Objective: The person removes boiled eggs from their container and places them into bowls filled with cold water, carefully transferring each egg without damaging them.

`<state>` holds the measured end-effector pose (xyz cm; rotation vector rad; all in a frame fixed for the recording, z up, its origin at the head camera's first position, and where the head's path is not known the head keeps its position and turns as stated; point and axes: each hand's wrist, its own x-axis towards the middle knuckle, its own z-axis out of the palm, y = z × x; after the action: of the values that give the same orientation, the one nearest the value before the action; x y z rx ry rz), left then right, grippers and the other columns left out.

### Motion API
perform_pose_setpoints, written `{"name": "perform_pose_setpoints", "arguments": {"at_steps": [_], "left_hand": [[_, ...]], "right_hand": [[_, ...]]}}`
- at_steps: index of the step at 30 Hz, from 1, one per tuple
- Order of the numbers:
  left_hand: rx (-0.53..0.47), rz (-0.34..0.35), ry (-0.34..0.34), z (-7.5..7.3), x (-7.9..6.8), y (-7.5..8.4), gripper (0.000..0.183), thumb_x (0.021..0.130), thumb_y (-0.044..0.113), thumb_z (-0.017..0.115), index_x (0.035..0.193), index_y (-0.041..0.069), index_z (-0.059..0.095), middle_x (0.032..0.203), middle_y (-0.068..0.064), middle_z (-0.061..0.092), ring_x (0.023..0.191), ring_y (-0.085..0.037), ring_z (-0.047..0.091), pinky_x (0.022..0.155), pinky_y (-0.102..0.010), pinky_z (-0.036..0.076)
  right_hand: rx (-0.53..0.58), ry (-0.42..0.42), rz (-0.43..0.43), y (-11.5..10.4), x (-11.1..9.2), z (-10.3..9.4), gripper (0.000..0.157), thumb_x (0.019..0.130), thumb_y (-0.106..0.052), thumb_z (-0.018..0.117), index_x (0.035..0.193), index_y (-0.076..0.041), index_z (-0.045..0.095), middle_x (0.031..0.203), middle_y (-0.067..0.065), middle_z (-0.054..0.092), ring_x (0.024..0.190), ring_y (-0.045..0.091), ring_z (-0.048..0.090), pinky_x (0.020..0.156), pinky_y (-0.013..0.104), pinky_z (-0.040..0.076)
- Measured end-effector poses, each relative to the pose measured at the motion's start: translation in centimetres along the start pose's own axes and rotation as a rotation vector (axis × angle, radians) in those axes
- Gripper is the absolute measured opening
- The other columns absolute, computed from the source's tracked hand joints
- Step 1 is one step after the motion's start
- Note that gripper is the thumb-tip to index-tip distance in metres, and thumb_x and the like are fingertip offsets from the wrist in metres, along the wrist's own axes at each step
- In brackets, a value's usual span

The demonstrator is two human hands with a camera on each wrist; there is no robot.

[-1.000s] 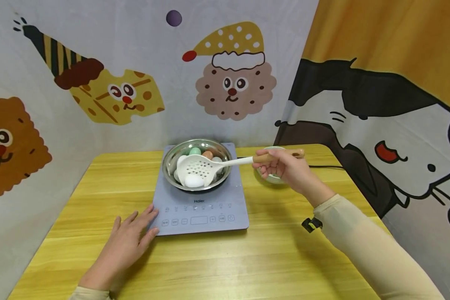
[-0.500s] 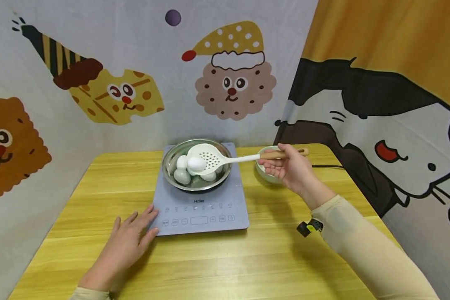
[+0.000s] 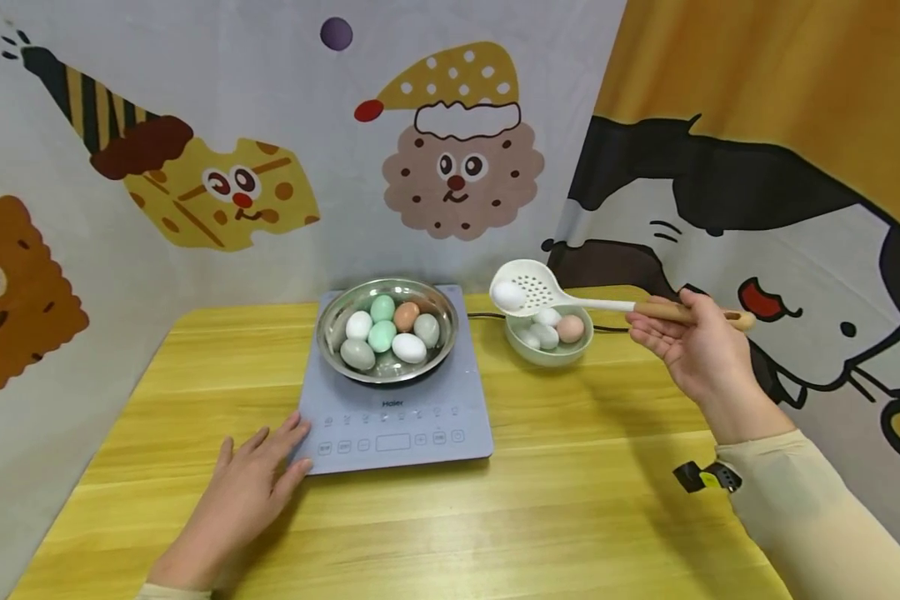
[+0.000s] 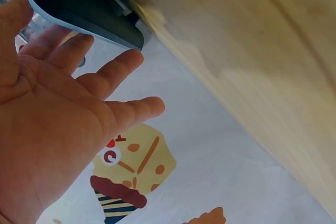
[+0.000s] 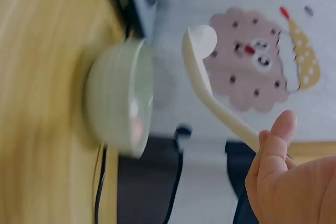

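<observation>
My right hand [image 3: 708,358] holds the wooden handle of a white slotted spoon [image 3: 540,287], and a white egg [image 3: 507,295] rests in its head. The spoon is raised over the back left of a pale green bowl [image 3: 549,358] that has several eggs in it. In the right wrist view the egg [image 5: 203,41] sits in the tilted spoon head, apart from the bowl [image 5: 107,98]. My left hand [image 3: 243,492] has its fingers spread, fingertips at the left edge of an induction cooktop [image 3: 397,425]. Several white, grey, green and brown eggs lie in a metal basin [image 3: 390,377] on the cooktop.
A wooden table [image 3: 420,525] carries the cooktop and the bowl. A black cable [image 3: 611,330] runs behind the bowl. A cartoon-printed cloth [image 3: 270,67] hangs right behind the table's back edge.
My right hand has lifted the spoon with the white egg out of the metal basin and carried it right, over the green bowl. The left hand stays at the cooktop's edge.
</observation>
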<state>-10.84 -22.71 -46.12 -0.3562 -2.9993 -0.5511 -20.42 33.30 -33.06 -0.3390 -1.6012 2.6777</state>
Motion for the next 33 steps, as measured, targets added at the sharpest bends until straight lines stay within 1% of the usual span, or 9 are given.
{"name": "perform_pose_setpoints", "arguments": {"at_steps": [4, 8, 12, 16, 21, 25, 29, 31, 33], "left_hand": [[-0.002, -0.003, -0.003, 0.0, -0.1, 0.0, 0.055, 0.105, 0.033, 0.069, 0.155, 0.015, 0.058, 0.166, -0.01, 0.05, 0.139, -0.061, 0.053, 0.113, -0.09, 0.022], [-0.002, -0.009, -0.005, 0.1, -0.1, -0.1, 0.055, 0.105, 0.034, 0.069, 0.155, 0.015, 0.058, 0.166, -0.009, 0.049, 0.139, -0.061, 0.053, 0.113, -0.09, 0.022], [0.0, -0.005, -0.001, 0.3, 0.0, -0.2, 0.054, 0.105, 0.034, 0.069, 0.155, 0.016, 0.058, 0.166, -0.009, 0.05, 0.138, -0.06, 0.054, 0.113, -0.09, 0.023], [-0.001, -0.004, 0.0, 0.3, 0.0, -0.2, 0.054, 0.105, 0.033, 0.069, 0.155, 0.015, 0.058, 0.166, -0.009, 0.05, 0.138, -0.061, 0.054, 0.112, -0.09, 0.023], [-0.001, -0.005, 0.002, 0.3, -0.1, -0.1, 0.054, 0.105, 0.033, 0.069, 0.155, 0.015, 0.058, 0.166, -0.01, 0.05, 0.138, -0.061, 0.054, 0.112, -0.09, 0.023], [-0.001, -0.008, 0.001, 0.3, -0.1, -0.1, 0.054, 0.105, 0.033, 0.069, 0.155, 0.015, 0.058, 0.166, -0.01, 0.05, 0.138, -0.06, 0.054, 0.113, -0.09, 0.023], [-0.005, -0.012, -0.004, 0.3, -0.1, 0.0, 0.054, 0.105, 0.033, 0.069, 0.155, 0.015, 0.057, 0.167, -0.01, 0.049, 0.138, -0.06, 0.054, 0.113, -0.09, 0.022], [-0.006, -0.01, -0.002, 0.3, -0.1, 0.0, 0.054, 0.105, 0.032, 0.069, 0.155, 0.015, 0.058, 0.166, -0.01, 0.05, 0.138, -0.06, 0.054, 0.113, -0.09, 0.022], [-0.005, -0.005, 0.001, 0.3, 0.0, 0.0, 0.054, 0.105, 0.032, 0.069, 0.155, 0.014, 0.058, 0.166, -0.01, 0.05, 0.137, -0.06, 0.055, 0.113, -0.09, 0.023]], "right_hand": [[-0.051, 0.089, -0.072, 0.5, -0.4, -2.1, 0.034, 0.109, -0.037, 0.063, 0.116, -0.005, 0.073, 0.105, 0.012, 0.083, 0.095, 0.024, 0.083, 0.083, 0.035, 0.068], [-0.113, 0.1, -0.129, 1.8, -0.2, -2.8, 0.034, 0.11, -0.038, 0.061, 0.119, -0.007, 0.072, 0.108, 0.009, 0.083, 0.095, 0.021, 0.082, 0.083, 0.033, 0.068], [-0.209, 0.082, -0.206, 3.0, -0.2, -2.2, 0.041, 0.111, -0.041, 0.059, 0.127, -0.005, 0.068, 0.111, 0.008, 0.082, 0.095, 0.018, 0.08, 0.082, 0.03, 0.068], [-0.331, 0.068, -0.317, 3.7, -0.5, -1.2, 0.048, 0.109, -0.041, 0.061, 0.131, 0.001, 0.065, 0.11, 0.006, 0.082, 0.09, 0.015, 0.08, 0.08, 0.029, 0.067], [-0.396, 0.025, -0.438, 3.9, -1.2, -0.2, 0.045, 0.109, -0.036, 0.063, 0.13, 0.004, 0.068, 0.104, 0.005, 0.083, 0.086, 0.014, 0.081, 0.079, 0.028, 0.067], [-0.408, 0.038, -0.495, 3.6, -1.8, 0.2, 0.042, 0.11, -0.034, 0.062, 0.129, 0.003, 0.071, 0.104, 0.005, 0.083, 0.086, 0.014, 0.081, 0.079, 0.028, 0.067], [-0.333, 0.052, -0.494, 2.7, -2.3, 0.3, 0.04, 0.11, -0.03, 0.062, 0.132, 0.002, 0.07, 0.107, 0.008, 0.082, 0.088, 0.016, 0.081, 0.081, 0.029, 0.067], [-0.277, 0.02, -0.485, 2.3, -2.7, 0.5, 0.039, 0.11, -0.027, 0.063, 0.134, 0.003, 0.07, 0.11, 0.012, 0.082, 0.09, 0.018, 0.081, 0.083, 0.029, 0.067], [-0.234, -0.054, -0.497, 1.9, -3.1, 1.2, 0.038, 0.11, -0.021, 0.061, 0.137, 0.005, 0.067, 0.112, 0.015, 0.082, 0.093, 0.02, 0.081, 0.084, 0.031, 0.066]]}}
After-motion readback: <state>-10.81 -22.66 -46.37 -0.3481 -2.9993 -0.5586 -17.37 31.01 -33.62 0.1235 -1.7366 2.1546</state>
